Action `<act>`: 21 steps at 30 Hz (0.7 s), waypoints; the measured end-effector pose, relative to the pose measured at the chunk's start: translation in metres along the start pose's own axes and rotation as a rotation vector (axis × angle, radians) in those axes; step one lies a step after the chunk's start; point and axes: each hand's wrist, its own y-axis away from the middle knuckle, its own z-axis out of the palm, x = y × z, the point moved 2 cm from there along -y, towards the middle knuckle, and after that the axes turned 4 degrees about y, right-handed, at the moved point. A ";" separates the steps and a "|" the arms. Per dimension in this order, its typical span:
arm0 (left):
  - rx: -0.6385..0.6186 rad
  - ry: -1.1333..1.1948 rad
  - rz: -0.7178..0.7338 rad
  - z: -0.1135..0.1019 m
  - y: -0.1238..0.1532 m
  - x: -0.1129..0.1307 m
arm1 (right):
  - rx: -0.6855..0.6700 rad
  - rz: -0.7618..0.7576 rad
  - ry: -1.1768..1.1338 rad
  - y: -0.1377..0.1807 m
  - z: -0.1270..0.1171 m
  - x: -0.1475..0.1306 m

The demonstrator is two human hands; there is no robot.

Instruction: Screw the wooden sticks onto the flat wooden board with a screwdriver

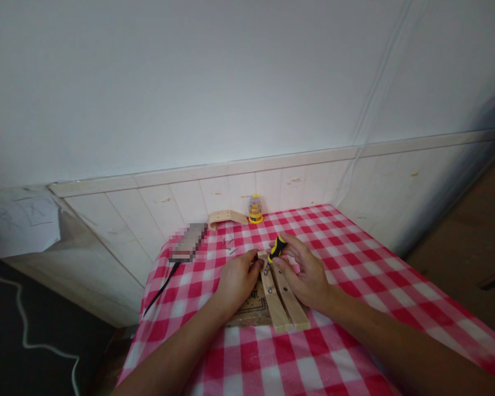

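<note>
My right hand holds a small yellow-and-black screwdriver, tilted, its tip down at a screw near the far end of a curved wooden piece. Another screw stands in the same piece, closer to me. My left hand is closed on the far end of this piece; its fingertips are partly hidden. Alongside on the right lies a second curved wooden piece with dark holes. Beneath them is a flat brown board with black print.
Several loose screws lie beyond my left hand. Against the wall stand a bent wooden piece and a clear-topped yellow bit case. A blurred-out flat device with a black strap rests left on the checkered tablecloth.
</note>
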 end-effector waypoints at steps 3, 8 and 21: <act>-0.003 0.001 -0.003 0.001 -0.001 -0.002 | -0.017 -0.008 0.013 -0.001 0.000 -0.003; -0.004 0.007 0.002 0.001 -0.001 -0.002 | -0.061 -0.002 -0.006 -0.004 0.001 -0.005; -0.013 -0.005 -0.024 0.000 -0.001 -0.001 | -0.062 0.020 0.011 -0.005 0.002 -0.004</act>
